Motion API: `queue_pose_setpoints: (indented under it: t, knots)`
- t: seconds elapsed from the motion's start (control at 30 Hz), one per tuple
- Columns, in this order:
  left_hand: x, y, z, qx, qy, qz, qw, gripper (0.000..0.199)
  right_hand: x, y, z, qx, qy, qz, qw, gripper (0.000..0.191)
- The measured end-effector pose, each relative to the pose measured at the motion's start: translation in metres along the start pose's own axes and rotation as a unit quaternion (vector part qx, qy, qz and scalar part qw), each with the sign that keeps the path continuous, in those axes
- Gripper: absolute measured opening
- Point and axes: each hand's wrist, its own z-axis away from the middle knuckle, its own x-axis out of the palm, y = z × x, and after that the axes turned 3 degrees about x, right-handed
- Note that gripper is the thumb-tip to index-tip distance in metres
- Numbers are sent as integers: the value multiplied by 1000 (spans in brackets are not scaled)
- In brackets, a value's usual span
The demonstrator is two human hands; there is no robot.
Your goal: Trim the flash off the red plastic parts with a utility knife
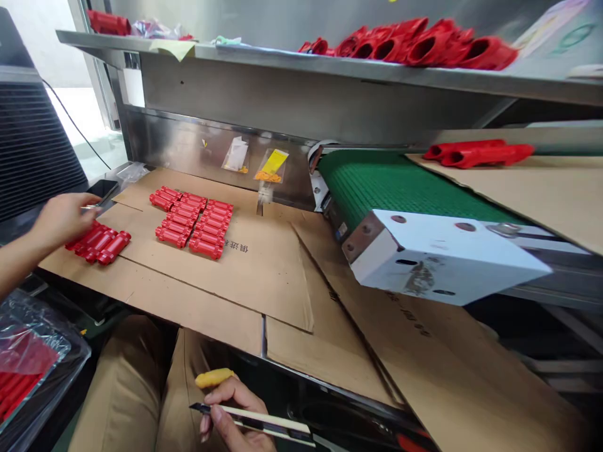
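Observation:
At the left, my left hand [65,218] reaches over the table with its fingers closed at the near edge of a dark phone [103,188]. Just below that hand lies a group of red ribbed tubular plastic parts [101,242], partly covered by it. Low in the view, my right hand [238,411] grips a utility knife [268,422] with a pale body, its dark blade pointing left. A yellow cover [214,378] sits on one finger of this hand. Several more red parts [193,220] lie in rows on the cardboard [254,282].
A green conveyor belt [400,182] with a white end block [438,257] juts in from the right. Red parts [478,154] lie on cardboard beside it. Overhead, a metal shelf [264,59] carries larger red pieces [409,47]. A plastic-lined bin [35,358] stands lower left.

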Motion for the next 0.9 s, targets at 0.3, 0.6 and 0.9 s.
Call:
queue_pose_setpoints:
  t: [0.3, 0.6, 0.9]
  knots:
    - [91, 86, 15, 187, -91, -1, 978, 14, -4, -15, 13, -107, -55, 149, 982, 41]
    - [38, 83, 242, -105, -291, 325, 894, 50, 18, -41, 5, -34, 0, 127, 991, 34]
    - [67, 75, 311, -316, -128, 421, 840, 45, 40, -21, 14, 61, -62, 136, 987, 44]
